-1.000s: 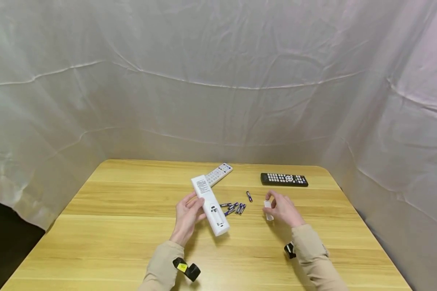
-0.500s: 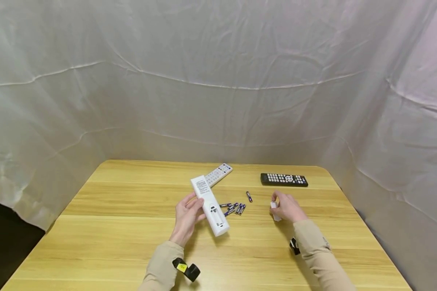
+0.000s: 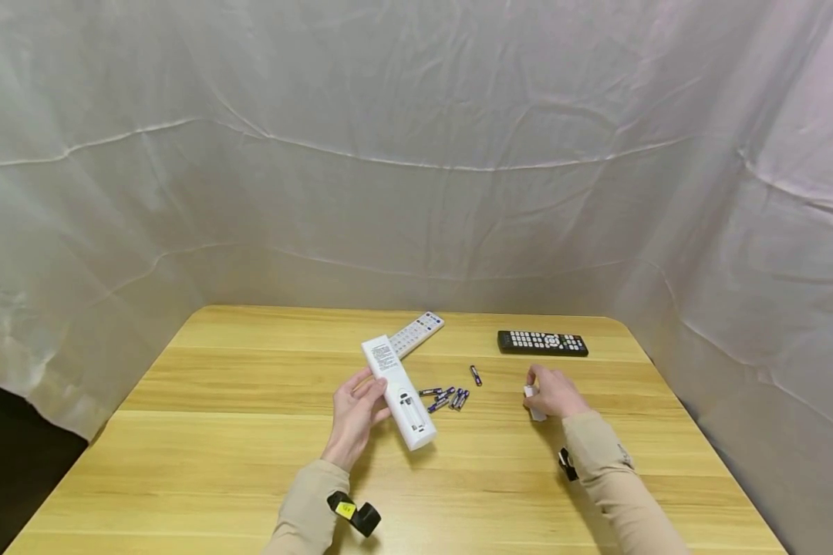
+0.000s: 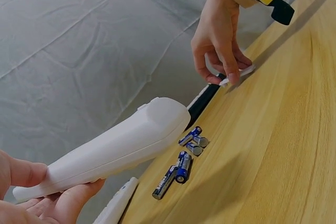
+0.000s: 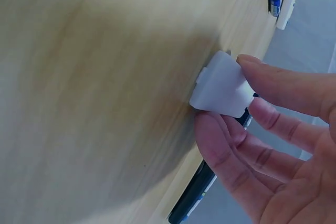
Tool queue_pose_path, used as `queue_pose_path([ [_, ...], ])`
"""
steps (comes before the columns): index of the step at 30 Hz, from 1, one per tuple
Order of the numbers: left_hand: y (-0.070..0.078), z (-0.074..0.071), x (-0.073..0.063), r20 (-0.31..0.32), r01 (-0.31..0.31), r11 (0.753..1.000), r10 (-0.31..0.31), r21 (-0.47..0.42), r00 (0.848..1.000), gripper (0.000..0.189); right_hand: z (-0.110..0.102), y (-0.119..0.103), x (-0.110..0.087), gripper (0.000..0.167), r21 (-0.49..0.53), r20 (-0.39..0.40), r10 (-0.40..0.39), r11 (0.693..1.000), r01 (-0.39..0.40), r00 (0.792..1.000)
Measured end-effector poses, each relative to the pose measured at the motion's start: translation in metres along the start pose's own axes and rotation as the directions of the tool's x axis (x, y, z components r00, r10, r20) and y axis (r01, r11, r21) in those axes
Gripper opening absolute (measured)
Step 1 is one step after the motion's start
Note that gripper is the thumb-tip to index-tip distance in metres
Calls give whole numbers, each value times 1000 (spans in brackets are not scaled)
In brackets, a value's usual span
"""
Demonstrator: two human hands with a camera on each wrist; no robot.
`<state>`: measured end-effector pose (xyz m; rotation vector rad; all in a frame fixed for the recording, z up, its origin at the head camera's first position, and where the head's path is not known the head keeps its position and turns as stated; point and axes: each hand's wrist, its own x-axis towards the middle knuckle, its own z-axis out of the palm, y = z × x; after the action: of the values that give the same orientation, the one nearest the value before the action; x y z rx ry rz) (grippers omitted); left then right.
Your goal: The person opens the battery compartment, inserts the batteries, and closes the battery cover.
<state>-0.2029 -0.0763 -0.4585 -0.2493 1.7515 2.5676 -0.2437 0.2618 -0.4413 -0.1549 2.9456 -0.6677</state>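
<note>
My left hand [image 3: 351,416] grips a white remote control [image 3: 394,379], its back turned up and tilted towards me. The battery compartment [image 3: 413,412] near its lower end is uncovered, and no battery shows in it. Thumb on one side and fingers beneath, the hand holds the remote [image 4: 121,142] above the table in the left wrist view. Over to the right, my right hand [image 3: 559,393] pinches a small white battery cover [image 5: 223,87] between thumb and fingers, low over the wood. Between the hands lie several blue-and-silver batteries [image 3: 440,399], with a lone battery [image 3: 475,375] behind them.
A second white remote [image 3: 419,331] lies buttons up behind the held one, which overlaps it in the head view. At the back right is a black remote [image 3: 542,343]. Grey cloth [image 3: 416,200] hangs around the wooden table [image 3: 229,432].
My right hand has moved to the right with the battery cover, away from the batteries. The left hand and the white remote have stayed almost still.
</note>
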Motion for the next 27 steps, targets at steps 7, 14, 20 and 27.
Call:
queue_pose_path([
  [7, 0, 0, -1, 10, -4, 1000, 4, -5, 1000, 54, -2, 2, 2, 30, -34, 11, -6, 999, 6, 1000],
  [14, 0, -1, -2, 21, -5, 1000, 5, -2, 1000, 54, -1, 2, 2, 29, -50, 14, -6, 999, 7, 1000],
  [20, 0, -1, -3, 24, -6, 1000, 6, 1, 1000, 55, -1, 3, 3, 29, -47, 23, 2, 999, -1, 1000],
  [27, -1, -2, -2, 22, -7, 1000, 7, 8, 1000, 55, -1, 4, 3, 28, -55, 9, -11, 998, 12, 1000],
])
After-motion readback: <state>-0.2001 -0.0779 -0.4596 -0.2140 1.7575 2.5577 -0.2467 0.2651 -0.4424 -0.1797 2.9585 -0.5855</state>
